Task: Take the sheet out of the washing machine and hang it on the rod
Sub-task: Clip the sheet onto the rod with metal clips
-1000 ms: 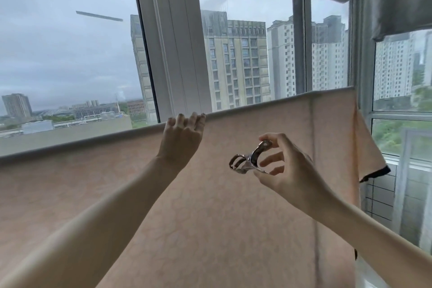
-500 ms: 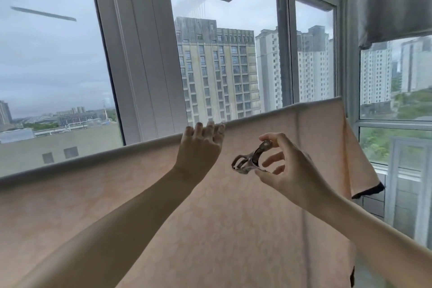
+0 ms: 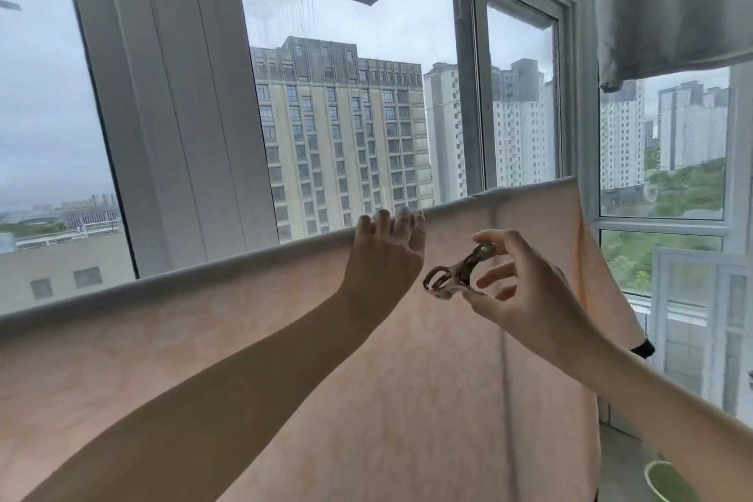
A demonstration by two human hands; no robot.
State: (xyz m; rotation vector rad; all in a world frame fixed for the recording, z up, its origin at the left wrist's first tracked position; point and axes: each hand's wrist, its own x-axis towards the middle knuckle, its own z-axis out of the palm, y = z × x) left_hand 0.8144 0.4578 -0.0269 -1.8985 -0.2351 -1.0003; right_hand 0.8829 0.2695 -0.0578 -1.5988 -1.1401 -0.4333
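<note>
Sheet [image 3: 285, 359] fills the lower half of the head view: a pale peach cloth draped over a rod that runs from low on the left up toward the right. The rod itself is hidden under the fold along the top edge. The cloth hangs flat below that fold, and its right end falls in a loose fold with a dark trim at the corner.

The left hand [image 3: 385, 257] reaches up to the top fold near the middle. Its fingers [image 3: 383, 218] are straight and rest on the folded edge, so this grip is slack, touching the sheet rather than clutching it.

The right hand [image 3: 525, 298] is just to the right of the left hand, in front of the sheet. It pinches a shiny metal clip [image 3: 458, 271] between thumb and forefinger at the handle end. The other fingers are spread loosely. The clip's mouth points left toward the left hand and sits apart from the cloth edge.

Behind the sheet stands a window frame [image 3: 163, 114], with tall buildings [image 3: 342, 134] outside under a grey sky. A grey cloth [image 3: 672, 0] hangs at the upper right. A green bowl [image 3: 668, 483] shows at the bottom right corner, partly cut off.
</note>
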